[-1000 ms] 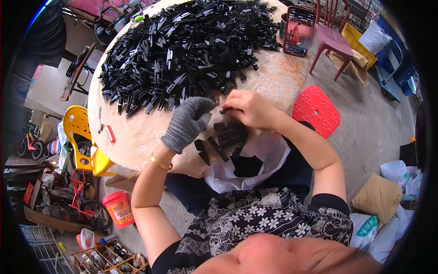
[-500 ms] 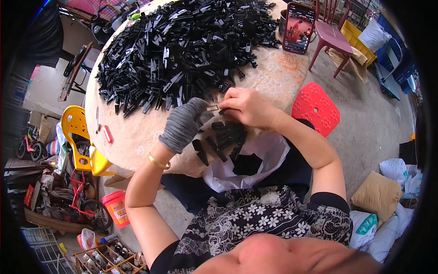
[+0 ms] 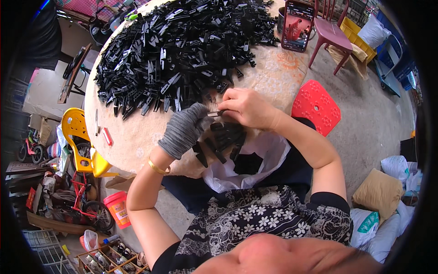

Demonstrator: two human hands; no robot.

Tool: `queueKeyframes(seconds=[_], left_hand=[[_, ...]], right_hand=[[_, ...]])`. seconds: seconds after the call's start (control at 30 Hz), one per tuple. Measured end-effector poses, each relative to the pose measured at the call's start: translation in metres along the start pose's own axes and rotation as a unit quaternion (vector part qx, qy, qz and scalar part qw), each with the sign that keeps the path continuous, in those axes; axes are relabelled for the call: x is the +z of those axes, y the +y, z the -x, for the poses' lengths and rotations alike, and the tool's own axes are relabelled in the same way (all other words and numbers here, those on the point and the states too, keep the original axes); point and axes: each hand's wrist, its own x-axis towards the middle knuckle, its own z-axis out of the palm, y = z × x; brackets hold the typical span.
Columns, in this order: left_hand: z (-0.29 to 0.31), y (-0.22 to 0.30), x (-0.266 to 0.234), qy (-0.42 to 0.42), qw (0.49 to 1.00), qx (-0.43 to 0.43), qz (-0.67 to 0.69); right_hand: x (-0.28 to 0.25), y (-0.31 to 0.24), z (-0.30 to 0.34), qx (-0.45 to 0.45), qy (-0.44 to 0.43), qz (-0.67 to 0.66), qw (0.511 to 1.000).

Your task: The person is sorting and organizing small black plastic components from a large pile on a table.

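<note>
My left hand, in a grey knit glove, is closed with its fingertips pinched on one end of a small thin dark piece. My bare right hand pinches the other end, so the two hands almost meet over the table's near edge. The piece's exact kind is too small to make out. Just below them lies a loose group of black plastic pieces, long and tapered like clips. Beyond my hands rises a large heap of similar black pieces.
The round table has a beige cover. A phone stands upright at its far right. A red lighter-like item lies at left. A white plastic bag is on my lap. Around stand a red stool and a yellow chair.
My left hand has shifted slightly, its fingertips drawing closer around the piece. More of the thin piece shows between the hands. My right hand stays almost in place.
</note>
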Motion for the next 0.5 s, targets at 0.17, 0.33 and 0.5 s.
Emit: queueKeyframes(seconds=[0.17,0.33,0.5], left_hand=[[0.001,0.005,0.0,-0.009,0.998,0.002,-0.059],[-0.012,0.02,-0.008,-0.062,0.982,0.018,-0.176],[-0.03,0.03,-0.017,-0.153,0.958,0.004,-0.242]], right_hand=[[0.001,0.0,0.0,-0.016,-0.001,0.014,1.0],[0.003,0.002,0.002,-0.002,0.027,-0.02,0.999],[0.0,0.001,0.005,0.015,0.021,0.018,1.0]])
